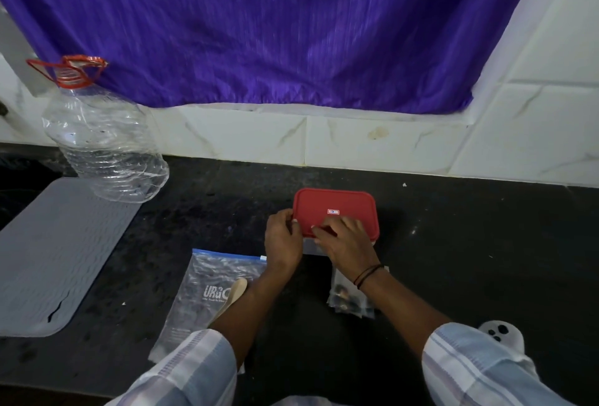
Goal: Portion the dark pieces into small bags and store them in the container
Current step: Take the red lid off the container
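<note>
1. The container (340,243) is sitting on the dark counter (470,259), closed by its red lid (335,211); I am taking this container as the landmark. Its long axis is running left to right across the view, parallel to the tiled wall (372,143) behind it.
2. The left hand (282,237) is sitting at the container's near-left corner, fingers curling round the lid edge and touching it.
3. The right hand (345,237) is lying over the container's near edge, fingertips bending down onto the lid rim. Whether they are pinching the rim or only pressing it, I cannot tell.
4. Key relation: the lid is lying directly beyond and under both sets of fingertips, so both hands are equally near. Judgement: they are working the near long edge of the lid, either opening or sealing it, which I cannot tell.
5. A small bag with dark pieces (348,297) is lying just on the near side of the container, under the right wrist, not inside it.
6. A big zip bag (207,292) with a wooden spoon (231,297) on it is lying near-left of the container.
7. A clear plastic bottle (103,146) and a grey mat (55,253) are standing well left of the container.
</note>
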Tool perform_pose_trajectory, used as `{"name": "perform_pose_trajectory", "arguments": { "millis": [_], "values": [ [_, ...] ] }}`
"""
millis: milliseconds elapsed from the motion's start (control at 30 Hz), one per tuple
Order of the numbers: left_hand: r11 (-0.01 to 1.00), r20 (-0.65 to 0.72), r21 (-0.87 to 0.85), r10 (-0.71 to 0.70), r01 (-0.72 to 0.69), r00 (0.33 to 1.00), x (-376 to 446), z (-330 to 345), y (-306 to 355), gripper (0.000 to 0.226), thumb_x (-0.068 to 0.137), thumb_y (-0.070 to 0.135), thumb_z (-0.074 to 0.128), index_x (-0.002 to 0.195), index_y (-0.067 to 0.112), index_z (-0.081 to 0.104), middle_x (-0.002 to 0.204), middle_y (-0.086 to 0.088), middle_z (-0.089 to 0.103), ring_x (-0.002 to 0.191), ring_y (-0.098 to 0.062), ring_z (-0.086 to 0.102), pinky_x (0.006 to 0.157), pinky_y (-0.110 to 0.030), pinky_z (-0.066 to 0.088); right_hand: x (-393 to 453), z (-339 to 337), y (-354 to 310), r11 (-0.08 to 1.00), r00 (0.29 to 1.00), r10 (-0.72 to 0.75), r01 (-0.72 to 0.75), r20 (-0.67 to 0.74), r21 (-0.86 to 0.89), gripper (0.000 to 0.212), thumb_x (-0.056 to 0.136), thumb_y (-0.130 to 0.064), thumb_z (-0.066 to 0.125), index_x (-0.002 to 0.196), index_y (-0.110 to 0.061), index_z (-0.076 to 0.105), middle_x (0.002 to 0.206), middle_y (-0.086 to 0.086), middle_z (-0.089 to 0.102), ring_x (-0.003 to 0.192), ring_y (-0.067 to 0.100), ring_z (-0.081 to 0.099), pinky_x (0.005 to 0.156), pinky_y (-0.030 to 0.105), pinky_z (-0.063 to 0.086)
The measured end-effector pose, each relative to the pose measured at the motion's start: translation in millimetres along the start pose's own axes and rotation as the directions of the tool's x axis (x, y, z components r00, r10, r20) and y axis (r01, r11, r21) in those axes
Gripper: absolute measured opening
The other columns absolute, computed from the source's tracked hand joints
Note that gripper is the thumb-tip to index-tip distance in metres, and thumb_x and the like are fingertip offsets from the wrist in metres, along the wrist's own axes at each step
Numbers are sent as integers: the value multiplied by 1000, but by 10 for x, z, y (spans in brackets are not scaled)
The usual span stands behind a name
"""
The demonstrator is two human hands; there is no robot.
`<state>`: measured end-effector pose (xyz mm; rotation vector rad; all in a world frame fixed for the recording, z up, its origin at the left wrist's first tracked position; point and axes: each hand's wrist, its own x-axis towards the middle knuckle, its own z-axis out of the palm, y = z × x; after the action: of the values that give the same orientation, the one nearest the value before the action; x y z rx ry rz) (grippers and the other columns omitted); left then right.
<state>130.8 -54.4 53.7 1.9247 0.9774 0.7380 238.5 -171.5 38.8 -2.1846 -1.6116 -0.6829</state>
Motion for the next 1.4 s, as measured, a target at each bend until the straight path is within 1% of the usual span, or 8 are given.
{"name": "perform_pose_trajectory", "arguments": {
  "millis": [167, 300, 467, 667, 800, 1033, 1233, 1400],
  "values": [
    [999, -33, -11, -54, 53, 998, -2, 35, 36, 24, 104, 13, 48, 121, 4, 63, 109, -3, 50, 95, -14, 52, 84, -26, 43, 86, -232, 175, 877, 879, 477, -477, -25, -60, 41, 86, -59, 52, 101, -24, 67, 105, 3, 59, 93, 27, 50, 77, 38, 40],
    [998, -89, -45, -51, 47, 995, -18, 104, -56, 24, 105, 19, 48, 118, 9, 66, 110, -8, 58, 95, -21, 61, 86, -38, 53, 43, -230, 276, 992, 987, 126, -125, 96, -17, 49, 80, -60, 62, 108, -19, 65, 106, 4, 58, 95, 27, 53, 79, 41, 47],
    [981, -100, -171, -114, 96, 988, -95, 139, -90, 31, 99, 2, 46, 119, 13, 67, 116, -3, 62, 102, -15, 62, 94, -33, 52, 114, -68, 58, 991, 982, -128, 122, 141, 55, 37, 75, -39, 70, 105, -17, 67, 105, 4, 61, 96, 25, 57, 77, 39, 49],
    [950, -12, -291, -125, 116, 992, -148, 95, -156, 40, 91, -5, 55, 124, 15, 64, 122, -6, 64, 106, -11, 65, 97, -33, 54, 248, 18, -158, 993, 994, -111, 111, -3, 34, 9, 81, -25, 64, 83, -16, 67, 84, 2, 59, 76, 24, 54, 64, 37, 43],
    [934, 10, -335, -130, 126, 991, -153, 72, -162, 41, 92, -6, 56, 128, 12, 61, 121, -3, 64, 107, -12, 64, 95, -29, 53, 283, 45, -205, 991, 990, -113, 118, -82, 61, 17, 89, -18, 56, 72, -14, 61, 75, 2, 56, 69, 23, 50, 54, 37, 41],
    [962, 15, -259, -90, 91, 996, -116, 69, -246, 40, 89, -4, 57, 122, 17, 64, 112, 1, 68, 102, -11, 67, 91, -35, 56, 298, 5, -225, 992, 996, 39, -29, -77, 126, 23, 93, -27, 54, 76, -12, 61, 81, 3, 56, 73, 22, 51, 45, 32, 41],
    [983, -9, -178, -50, 47, 999, -89, 67, -170, 38, 89, -6, 50, 116, 14, 68, 106, 3, 69, 96, -7, 66, 79, -15, 50, 376, -64, -203, 971, 986, 112, -82, -122, 224, 18, 94, -18, 55, 81, -7, 62, 80, 7, 54, 69, 24, 50, 52, 37, 43],
    [981, 31, -176, -73, 77, 997, -56, 64, -205, 32, 90, -2, 56, 109, 21, 68, 103, 6, 70, 95, -6, 67, 78, -18, 53, 577, -314, -156, 906, 930, 322, -250, -175, 341, 24, 98, -25, 49, 89, -7, 62, 88, 8, 57, 68, 21, 54, 49, 33, 45]
  ]
}}
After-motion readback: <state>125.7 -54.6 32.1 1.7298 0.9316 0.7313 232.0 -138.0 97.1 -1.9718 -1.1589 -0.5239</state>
